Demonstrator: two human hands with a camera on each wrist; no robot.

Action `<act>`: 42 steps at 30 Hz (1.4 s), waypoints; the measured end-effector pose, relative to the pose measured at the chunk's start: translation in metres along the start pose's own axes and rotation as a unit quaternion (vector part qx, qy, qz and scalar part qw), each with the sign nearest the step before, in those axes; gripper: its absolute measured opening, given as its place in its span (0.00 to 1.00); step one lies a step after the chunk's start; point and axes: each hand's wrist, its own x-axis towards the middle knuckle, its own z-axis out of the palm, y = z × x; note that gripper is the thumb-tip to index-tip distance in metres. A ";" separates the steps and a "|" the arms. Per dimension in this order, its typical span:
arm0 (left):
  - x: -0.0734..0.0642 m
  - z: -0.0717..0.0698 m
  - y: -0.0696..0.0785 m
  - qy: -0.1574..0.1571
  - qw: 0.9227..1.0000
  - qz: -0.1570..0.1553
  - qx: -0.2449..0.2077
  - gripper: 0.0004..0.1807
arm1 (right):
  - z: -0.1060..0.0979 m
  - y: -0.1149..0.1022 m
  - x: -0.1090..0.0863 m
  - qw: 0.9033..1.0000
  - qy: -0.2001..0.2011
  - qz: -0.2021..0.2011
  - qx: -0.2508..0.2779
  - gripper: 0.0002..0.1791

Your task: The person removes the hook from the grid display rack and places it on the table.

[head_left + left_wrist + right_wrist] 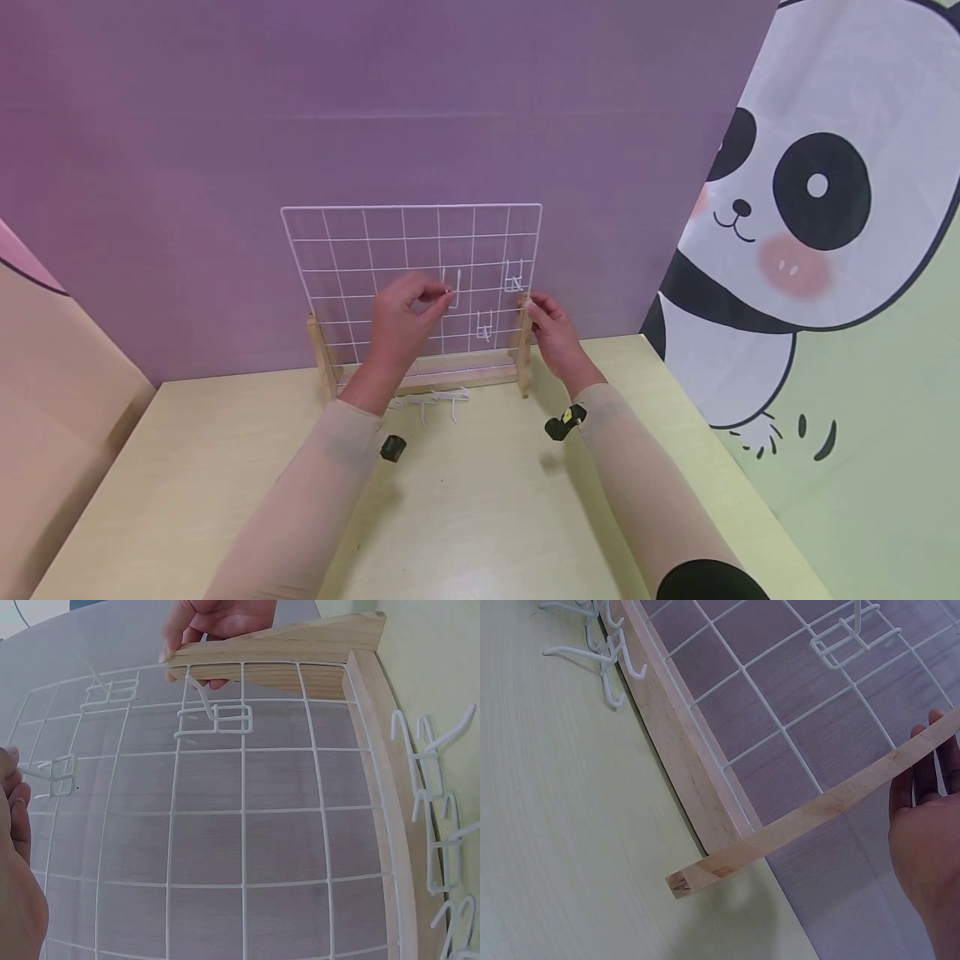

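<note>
Through the head view I see the left hand (401, 321) pinching a white hook (458, 290) on the wire grid (412, 205); left wrist, the right hand (225, 621) gripping the wooden stand (277, 643) at the grid's edge; right wrist, loose hooks (605, 658) beside the grid's base.

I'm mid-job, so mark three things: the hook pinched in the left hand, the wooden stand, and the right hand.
Pinched hook (63, 778), left wrist view: on its wire frame.
Wooden stand (802, 817), right wrist view: on its upright side piece.
Right hand (558, 337), head view: middle of the hand.
</note>
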 end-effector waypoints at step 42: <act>-0.040 -0.011 -0.009 -0.052 0.998 -0.016 0.027 0.06 | 0.001 -0.002 0.000 1.000 0.006 0.013 0.004 0.16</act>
